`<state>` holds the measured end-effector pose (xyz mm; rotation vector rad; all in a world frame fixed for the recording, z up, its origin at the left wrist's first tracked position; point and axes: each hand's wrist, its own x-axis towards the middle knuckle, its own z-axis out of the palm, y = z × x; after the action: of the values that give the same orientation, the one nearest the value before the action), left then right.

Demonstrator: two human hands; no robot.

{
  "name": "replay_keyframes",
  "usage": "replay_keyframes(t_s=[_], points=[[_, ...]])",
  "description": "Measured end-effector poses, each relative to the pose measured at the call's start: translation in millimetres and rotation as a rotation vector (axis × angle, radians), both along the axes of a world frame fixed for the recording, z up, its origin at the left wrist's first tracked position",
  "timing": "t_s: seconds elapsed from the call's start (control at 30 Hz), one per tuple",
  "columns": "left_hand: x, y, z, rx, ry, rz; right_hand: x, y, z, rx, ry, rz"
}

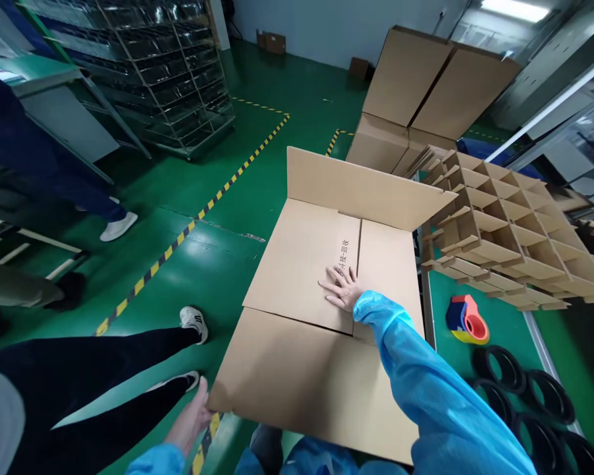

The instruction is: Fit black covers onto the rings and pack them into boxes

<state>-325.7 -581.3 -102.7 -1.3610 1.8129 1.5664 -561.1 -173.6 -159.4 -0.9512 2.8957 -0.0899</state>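
In front of me is a large cardboard box (297, 257), its two inner flaps folded down with a narrow gap between them. Its far flap (361, 188) stands up, and the near flap (317, 376) spreads out toward my body. My right hand (344, 288), in a blue sleeve, lies flat with fingers spread on the inner flaps, beside printed black characters. At the lower left, my left hand (193, 415) pinches the outer corner of the near flap; its fingertips are partly hidden.
Cardboard dividers (515, 224) and a tape dispenser (468, 320) are on the right, above several black rings (497, 369). More tall cartons (410, 86) stand behind. A wire rack (153, 72) is at the back left. People stand on the left; one wears black trousers (103, 369).
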Motion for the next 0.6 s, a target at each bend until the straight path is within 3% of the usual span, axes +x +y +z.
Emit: replay_keyframes(t_s=[0.07, 0.17, 0.27, 0.33, 0.43, 0.5, 0.6], points=[[1.0, -18.7, 11.0, 0.348, 0.011, 0.087, 0.0, -5.3, 6.1, 0.036, -0.027, -0.044], [-27.6, -21.1, 32.1, 0.474, 0.3, 0.117, 0.0, -13.2, 20.5, 0.071, -0.099, -0.131], [-73.4, 1.4, 45.2, 0.344, 0.646, 0.013, -0.3, -18.3, 33.4, 0.067, -0.186, -0.201], [-105.2, 22.1, 45.2, 0.145, 0.763, -0.052, -2.4, -19.8, 39.1, 0.043, -0.252, -0.233], [-147.0, 48.5, 38.2, -0.181, 0.865, 0.028, -15.4, -19.7, 47.8, -0.01, -0.361, -0.258], [-171.0, 59.1, 34.9, -0.221, 0.909, 0.059, -35.5, -16.1, 58.2, -0.049, -0.417, -0.22], [-208.4, 67.1, 33.1, -0.138, 0.781, -0.052, -84.9, 0.5, 86.2, -0.114, -0.397, -0.177]])
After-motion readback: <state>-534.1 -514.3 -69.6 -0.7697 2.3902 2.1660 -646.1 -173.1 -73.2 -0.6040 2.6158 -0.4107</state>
